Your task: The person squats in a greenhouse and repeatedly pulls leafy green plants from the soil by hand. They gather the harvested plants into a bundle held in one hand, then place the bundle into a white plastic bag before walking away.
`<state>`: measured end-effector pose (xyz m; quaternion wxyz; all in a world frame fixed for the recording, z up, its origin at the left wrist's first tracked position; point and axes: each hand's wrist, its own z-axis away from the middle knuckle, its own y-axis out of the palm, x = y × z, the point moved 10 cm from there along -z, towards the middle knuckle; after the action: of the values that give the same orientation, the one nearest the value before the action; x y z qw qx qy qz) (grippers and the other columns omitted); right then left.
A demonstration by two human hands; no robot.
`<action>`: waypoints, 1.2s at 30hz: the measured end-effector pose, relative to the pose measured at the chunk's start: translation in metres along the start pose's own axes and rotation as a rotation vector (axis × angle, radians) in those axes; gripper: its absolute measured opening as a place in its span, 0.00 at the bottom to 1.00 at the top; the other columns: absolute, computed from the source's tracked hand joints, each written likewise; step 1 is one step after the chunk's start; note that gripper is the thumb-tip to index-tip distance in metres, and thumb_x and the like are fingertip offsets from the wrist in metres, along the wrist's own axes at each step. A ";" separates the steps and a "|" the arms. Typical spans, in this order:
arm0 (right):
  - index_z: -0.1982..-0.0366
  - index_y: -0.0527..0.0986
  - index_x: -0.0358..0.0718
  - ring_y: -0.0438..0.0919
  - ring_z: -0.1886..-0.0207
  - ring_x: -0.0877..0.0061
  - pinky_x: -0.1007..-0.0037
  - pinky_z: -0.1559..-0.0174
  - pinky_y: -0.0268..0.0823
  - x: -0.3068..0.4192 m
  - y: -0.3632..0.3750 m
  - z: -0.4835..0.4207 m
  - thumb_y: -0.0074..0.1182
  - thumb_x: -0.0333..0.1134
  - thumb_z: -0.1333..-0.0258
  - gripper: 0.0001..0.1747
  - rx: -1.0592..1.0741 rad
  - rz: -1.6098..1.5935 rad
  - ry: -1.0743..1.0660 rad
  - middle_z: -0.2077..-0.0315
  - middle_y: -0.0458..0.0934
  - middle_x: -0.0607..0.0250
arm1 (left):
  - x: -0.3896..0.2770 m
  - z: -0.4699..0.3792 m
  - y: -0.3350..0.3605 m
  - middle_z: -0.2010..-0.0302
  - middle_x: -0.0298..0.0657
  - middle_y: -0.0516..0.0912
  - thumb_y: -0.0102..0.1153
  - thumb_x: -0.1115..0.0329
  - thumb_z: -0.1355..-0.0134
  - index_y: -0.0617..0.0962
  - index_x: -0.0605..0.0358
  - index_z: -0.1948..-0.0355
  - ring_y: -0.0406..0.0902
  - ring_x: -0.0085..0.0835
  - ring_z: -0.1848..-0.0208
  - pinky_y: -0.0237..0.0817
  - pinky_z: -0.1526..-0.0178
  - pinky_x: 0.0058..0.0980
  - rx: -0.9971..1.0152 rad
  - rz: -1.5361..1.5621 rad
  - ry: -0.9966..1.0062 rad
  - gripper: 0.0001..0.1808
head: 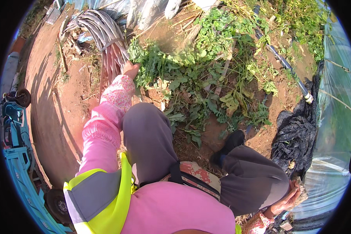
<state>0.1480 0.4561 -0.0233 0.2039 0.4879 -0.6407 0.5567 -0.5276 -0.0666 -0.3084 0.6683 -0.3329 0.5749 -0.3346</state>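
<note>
My left hand [131,69] reaches forward, closed around a leafy green plant [136,51] at the left edge of a heap of weeds [190,84]. Just beyond that hand lies a bundle of grey flat strips or hoses [108,35], bent over and tied with a band. My right hand [286,199] is low at the right, outside my bent knee. Its fingers lie against a rough stone or brick piece [302,194]; whether they grip it or only rest on it is unclear.
Clear plastic sheeting [333,117] rises on the right, with crumpled black netting [292,131] along its foot. A dark pipe [283,63] with a pale end slants across the soil. A blue three-wheeled cart [20,163] stands on the dirt track [46,117] at left.
</note>
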 end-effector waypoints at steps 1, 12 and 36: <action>0.53 0.69 0.29 0.75 0.53 0.71 0.71 0.47 0.64 0.000 -0.001 0.000 0.36 0.44 0.31 0.23 -0.010 -0.014 0.001 0.58 0.77 0.50 | -0.003 0.005 0.016 0.52 0.64 0.76 0.64 0.45 0.51 0.65 0.75 0.43 0.76 0.50 0.49 0.67 0.50 0.37 0.041 0.058 -0.082 0.47; 0.53 0.69 0.25 0.75 0.53 0.67 0.68 0.47 0.65 0.006 0.013 -0.011 0.34 0.46 0.32 0.27 0.037 0.100 -0.087 0.59 0.75 0.50 | -0.057 0.037 0.086 0.37 0.48 0.57 0.66 0.33 0.60 0.42 0.61 0.31 0.59 0.44 0.36 0.53 0.38 0.44 0.173 -0.488 -0.233 0.68; 0.59 0.73 0.29 0.75 0.59 0.72 0.71 0.52 0.67 0.003 0.015 -0.014 0.38 0.44 0.32 0.23 -0.030 0.089 -0.002 0.63 0.76 0.57 | -0.034 0.005 0.094 0.34 0.57 0.53 0.74 0.49 0.59 0.36 0.53 0.30 0.58 0.49 0.35 0.56 0.37 0.41 0.245 -0.505 -0.227 0.69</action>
<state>0.1304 0.4667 -0.0244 0.1856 0.4564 -0.6702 0.5551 -0.5202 0.0140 -0.3671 0.6594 -0.4174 0.3508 -0.5177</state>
